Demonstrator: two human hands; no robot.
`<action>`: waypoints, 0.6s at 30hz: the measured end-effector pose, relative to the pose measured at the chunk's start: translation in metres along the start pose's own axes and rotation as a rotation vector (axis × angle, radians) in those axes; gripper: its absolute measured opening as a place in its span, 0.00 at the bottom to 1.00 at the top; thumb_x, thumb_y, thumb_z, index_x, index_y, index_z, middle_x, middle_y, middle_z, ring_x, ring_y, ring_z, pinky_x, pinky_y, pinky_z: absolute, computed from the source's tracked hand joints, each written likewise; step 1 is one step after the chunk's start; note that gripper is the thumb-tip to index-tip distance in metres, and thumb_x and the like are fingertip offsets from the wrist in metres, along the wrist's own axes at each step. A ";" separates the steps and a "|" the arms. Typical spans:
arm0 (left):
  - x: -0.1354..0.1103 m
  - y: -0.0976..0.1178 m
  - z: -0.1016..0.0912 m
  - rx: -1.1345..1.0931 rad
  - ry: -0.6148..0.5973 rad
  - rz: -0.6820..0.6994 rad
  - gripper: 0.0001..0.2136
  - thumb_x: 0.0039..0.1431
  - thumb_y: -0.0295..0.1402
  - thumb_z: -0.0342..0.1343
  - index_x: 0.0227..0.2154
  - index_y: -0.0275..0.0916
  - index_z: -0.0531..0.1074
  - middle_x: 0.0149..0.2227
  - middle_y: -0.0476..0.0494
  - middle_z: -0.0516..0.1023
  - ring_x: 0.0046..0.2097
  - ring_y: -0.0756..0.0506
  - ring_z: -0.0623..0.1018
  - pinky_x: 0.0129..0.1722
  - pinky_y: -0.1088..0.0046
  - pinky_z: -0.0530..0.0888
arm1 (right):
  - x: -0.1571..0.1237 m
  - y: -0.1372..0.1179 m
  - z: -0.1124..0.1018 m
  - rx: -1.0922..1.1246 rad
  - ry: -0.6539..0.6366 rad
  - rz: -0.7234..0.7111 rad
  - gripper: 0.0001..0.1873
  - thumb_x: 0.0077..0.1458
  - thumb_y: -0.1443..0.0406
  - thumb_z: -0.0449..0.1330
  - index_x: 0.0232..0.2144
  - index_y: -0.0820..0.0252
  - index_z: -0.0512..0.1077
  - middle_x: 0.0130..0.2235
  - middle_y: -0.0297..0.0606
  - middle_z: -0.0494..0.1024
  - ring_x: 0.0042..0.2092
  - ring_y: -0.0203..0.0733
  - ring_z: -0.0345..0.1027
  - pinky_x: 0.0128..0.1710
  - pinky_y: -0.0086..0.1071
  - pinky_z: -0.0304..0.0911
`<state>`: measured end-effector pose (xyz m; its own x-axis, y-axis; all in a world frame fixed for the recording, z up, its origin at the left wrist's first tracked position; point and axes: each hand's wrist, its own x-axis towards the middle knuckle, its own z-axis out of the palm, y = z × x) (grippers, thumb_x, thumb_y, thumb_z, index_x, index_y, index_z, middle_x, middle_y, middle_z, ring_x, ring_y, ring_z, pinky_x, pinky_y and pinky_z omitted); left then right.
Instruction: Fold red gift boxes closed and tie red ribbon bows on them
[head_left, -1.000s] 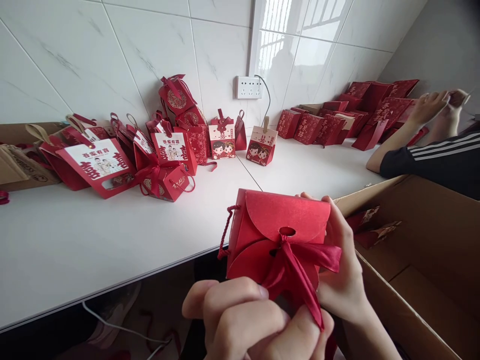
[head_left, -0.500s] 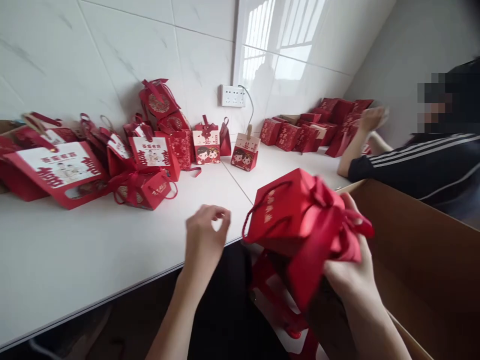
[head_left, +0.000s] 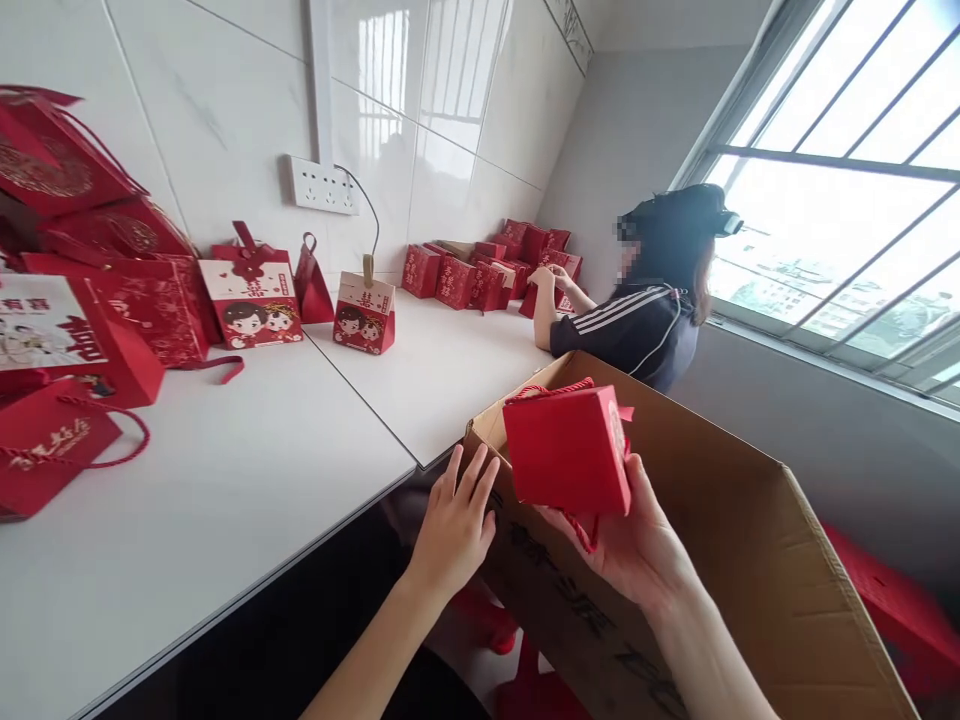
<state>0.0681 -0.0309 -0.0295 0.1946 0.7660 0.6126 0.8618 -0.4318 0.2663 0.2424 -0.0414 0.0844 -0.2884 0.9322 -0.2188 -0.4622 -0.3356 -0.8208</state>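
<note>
A red gift box (head_left: 564, 450) with red cord handles rests in my right hand (head_left: 637, 560), its plain base turned toward me. I hold it over the near left rim of a large open cardboard box (head_left: 720, 560). Beside that rim is my left hand (head_left: 459, 525), fingers spread, holding nothing; whether it touches the cardboard I cannot tell. The ribbon side of the gift box is mostly turned away. Two cream-and-red gift boxes with cartoon couples, one (head_left: 363, 312) by the cable and another (head_left: 253, 300) further left, stand upright on the white table (head_left: 247, 470).
More red boxes (head_left: 82, 240) crowd the table's left end, and another group (head_left: 465, 275) lines the far end. A co-worker (head_left: 637, 310) sits beyond the cardboard box. A power strip (head_left: 322, 186) is on the tiled wall, and a red stool (head_left: 900, 600) stands at right.
My view has swung right, toward the window. The gift box has turned over in my right hand and is now over the cardboard box's rim. My left hand's fingers have spread.
</note>
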 end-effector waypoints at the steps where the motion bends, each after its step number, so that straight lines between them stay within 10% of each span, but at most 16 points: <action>1: 0.001 -0.001 0.003 0.011 -0.018 0.019 0.28 0.58 0.23 0.47 0.62 0.39 0.52 0.63 0.40 0.60 0.66 0.34 0.54 0.54 0.57 0.67 | -0.003 -0.001 -0.007 -0.023 0.077 -0.057 0.23 0.48 0.48 0.63 0.43 0.52 0.72 0.47 0.39 0.78 0.47 0.47 0.73 0.45 0.41 0.72; 7: 0.004 0.000 0.008 -0.047 -0.082 0.026 0.27 0.59 0.26 0.47 0.62 0.38 0.55 0.64 0.41 0.58 0.65 0.35 0.56 0.57 0.57 0.61 | -0.009 -0.031 -0.056 -0.462 0.533 -0.504 0.41 0.27 0.66 0.76 0.47 0.50 0.67 0.42 0.33 0.78 0.41 0.41 0.74 0.37 0.30 0.73; 15: 0.038 0.049 -0.026 -0.740 0.006 -0.158 0.37 0.58 0.48 0.52 0.64 0.43 0.40 0.65 0.34 0.52 0.65 0.38 0.57 0.58 0.57 0.63 | -0.010 -0.030 -0.053 0.061 0.215 0.080 0.23 0.43 0.49 0.66 0.39 0.54 0.73 0.39 0.37 0.81 0.37 0.43 0.77 0.29 0.28 0.74; 18: 0.058 0.061 -0.038 -0.872 0.065 -0.205 0.38 0.51 0.48 0.60 0.61 0.44 0.50 0.64 0.37 0.56 0.64 0.38 0.59 0.58 0.58 0.64 | -0.009 -0.016 -0.045 0.126 0.072 0.248 0.24 0.45 0.48 0.65 0.40 0.56 0.75 0.40 0.38 0.81 0.41 0.42 0.77 0.34 0.26 0.74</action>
<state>0.1139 -0.0308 0.0500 0.0265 0.8509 0.5247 0.2094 -0.5180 0.8294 0.2898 -0.0389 0.0757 -0.3477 0.8252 -0.4451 -0.4865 -0.5646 -0.6668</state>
